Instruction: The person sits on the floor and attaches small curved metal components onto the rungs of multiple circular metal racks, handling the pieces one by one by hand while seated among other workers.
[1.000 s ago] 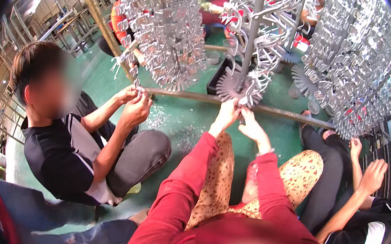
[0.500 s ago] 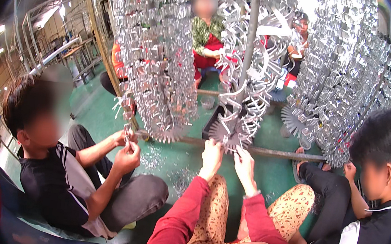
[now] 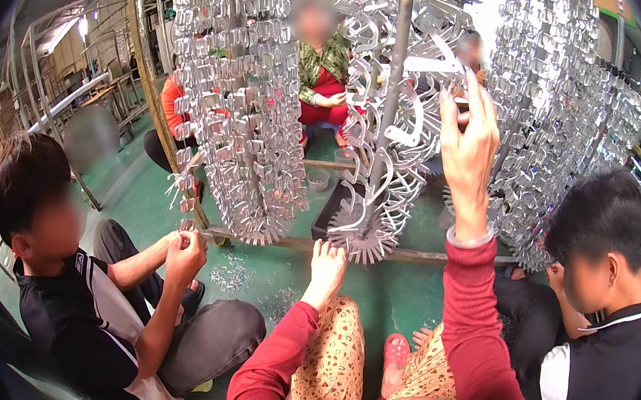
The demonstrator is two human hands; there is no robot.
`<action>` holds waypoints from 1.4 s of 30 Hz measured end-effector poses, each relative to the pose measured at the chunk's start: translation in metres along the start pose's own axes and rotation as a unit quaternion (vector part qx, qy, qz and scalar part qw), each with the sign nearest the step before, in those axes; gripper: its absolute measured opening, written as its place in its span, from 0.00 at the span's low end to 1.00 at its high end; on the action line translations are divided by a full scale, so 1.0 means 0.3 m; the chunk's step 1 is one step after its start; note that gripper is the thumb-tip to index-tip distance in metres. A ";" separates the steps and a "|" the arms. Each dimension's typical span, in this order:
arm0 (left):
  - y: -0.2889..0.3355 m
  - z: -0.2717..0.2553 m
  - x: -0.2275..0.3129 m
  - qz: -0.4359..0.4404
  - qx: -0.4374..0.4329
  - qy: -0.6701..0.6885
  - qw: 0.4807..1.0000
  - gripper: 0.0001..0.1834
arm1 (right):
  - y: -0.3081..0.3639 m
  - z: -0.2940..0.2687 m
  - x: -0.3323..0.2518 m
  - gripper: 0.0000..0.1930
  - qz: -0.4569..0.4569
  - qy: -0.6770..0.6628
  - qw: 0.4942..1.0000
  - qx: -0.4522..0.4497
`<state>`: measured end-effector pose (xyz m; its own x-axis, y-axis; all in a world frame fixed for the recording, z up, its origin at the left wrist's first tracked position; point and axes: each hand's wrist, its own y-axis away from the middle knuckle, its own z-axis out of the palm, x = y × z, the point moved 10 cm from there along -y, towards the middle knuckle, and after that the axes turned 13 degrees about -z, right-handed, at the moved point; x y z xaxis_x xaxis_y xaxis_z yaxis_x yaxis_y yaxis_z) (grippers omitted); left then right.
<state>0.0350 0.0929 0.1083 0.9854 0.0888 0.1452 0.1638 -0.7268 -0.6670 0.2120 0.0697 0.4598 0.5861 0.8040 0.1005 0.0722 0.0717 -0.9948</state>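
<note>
My right hand is raised beside the upper part of the middle hanging rack, fingers apart, near a bright flat metal piece. I see nothing clearly held in it. That rack has a grey upright pole hung with curved silver metal strips. Down at its foot is a grey toothed disc. Just left of the disc, my left hand has its fingers curled together; whatever they may hold is hidden.
Dense racks of metal pieces hang left and right. A floor-level bar crosses ahead, with a black bin behind it. A person sits close left, another close right. Scraps lie on the green floor.
My right hand has left the toothed disc and risen to the upper right of the middle rack, its fingers spreading. The left hand stays low by the disc's left edge.
</note>
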 end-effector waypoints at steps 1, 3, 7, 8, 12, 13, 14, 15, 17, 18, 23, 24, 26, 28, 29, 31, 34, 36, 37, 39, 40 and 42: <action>0.001 0.007 -0.002 0.007 0.014 0.002 1.000 0.06 | -0.044 0.004 -0.003 0.18 -0.044 0.028 0.999 0.013; 0.012 0.009 -0.014 0.002 0.007 0.007 1.000 0.05 | -0.100 0.026 -0.022 0.13 -0.122 0.082 0.989 0.022; 0.030 0.005 -0.054 -0.020 -0.056 0.026 0.998 0.06 | -0.147 0.105 0.048 0.10 -0.084 0.093 0.990 -0.072; 0.034 -0.013 -0.063 -0.020 -0.048 0.021 0.998 0.04 | -0.148 0.123 0.056 0.10 -0.068 0.070 0.991 -0.088; 0.056 -0.083 -0.089 -0.035 -0.038 0.016 0.999 0.03 | -0.128 0.179 0.067 0.09 -0.045 0.004 0.993 -0.109; 0.059 -0.109 -0.103 -0.043 -0.037 0.013 0.998 0.03 | -0.129 0.196 0.047 0.10 -0.040 -0.005 0.992 -0.122; 0.068 -0.132 -0.116 -0.050 -0.039 0.015 0.998 0.03 | -0.128 0.213 0.029 0.10 -0.034 -0.013 0.990 -0.135; 0.078 -0.154 -0.131 -0.056 -0.042 0.017 0.997 0.03 | -0.120 0.239 0.041 0.12 -0.009 -0.037 0.991 -0.130; 0.092 -0.170 -0.142 -0.070 -0.050 0.016 0.996 0.03 | -0.105 0.278 0.041 0.13 0.035 -0.091 0.986 -0.133; 0.100 -0.179 -0.145 -0.073 -0.056 0.015 0.996 0.03 | -0.094 0.296 0.038 0.14 0.057 -0.118 0.982 -0.135; 0.113 -0.197 -0.146 -0.080 -0.060 0.008 0.995 0.05 | -0.078 0.368 0.015 0.24 0.112 -0.107 0.965 -0.210; 0.104 -0.191 -0.147 -0.086 -0.063 0.007 0.994 0.05 | -0.104 0.366 -0.013 0.24 0.070 -0.086 0.976 -0.187; 0.094 -0.165 -0.116 -0.088 -0.069 -0.005 0.994 0.06 | -0.114 0.379 -0.003 0.26 0.019 -0.065 0.983 -0.168; 0.095 -0.146 -0.109 -0.083 -0.043 -0.029 0.995 0.06 | -0.099 0.430 0.005 0.19 0.014 -0.021 0.973 -0.231; 0.106 -0.104 -0.124 -0.095 -0.081 -0.038 0.991 0.05 | -0.089 0.426 -0.015 0.11 0.033 -0.132 0.974 -0.182; 0.102 -0.051 -0.098 -0.103 -0.113 -0.036 0.988 0.05 | -0.080 0.445 0.054 0.10 -0.060 -0.055 0.991 -0.111; 0.100 -0.032 -0.066 -0.101 -0.106 -0.080 0.986 0.04 | -0.060 0.408 0.034 0.10 -0.109 -0.032 0.992 -0.056; 0.091 -0.041 -0.057 -0.108 -0.067 -0.107 0.986 0.04 | -0.085 0.414 0.024 0.10 -0.061 -0.059 0.991 -0.099; 0.092 -0.024 -0.057 -0.118 -0.093 -0.106 0.983 0.07 | -0.089 0.424 0.024 0.10 -0.019 -0.072 0.985 -0.153; 0.072 -0.055 -0.042 -0.069 -0.043 -0.149 0.985 0.19 | -0.075 0.445 0.047 0.10 -0.001 -0.060 0.985 -0.161; 0.070 -0.061 -0.034 -0.045 -0.020 -0.170 0.984 0.26 | -0.075 0.444 0.040 0.10 -0.025 -0.035 0.992 -0.118; 0.070 -0.028 -0.055 -0.057 -0.059 -0.158 0.984 0.22 | -0.047 0.448 0.048 0.11 -0.042 -0.023 0.996 -0.071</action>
<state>0.0217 0.0704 0.0980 0.9291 0.3684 -0.0322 0.2863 -0.7716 -0.5680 0.1110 0.1595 0.4730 0.5355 0.8252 0.1796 0.2358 0.0581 -0.9701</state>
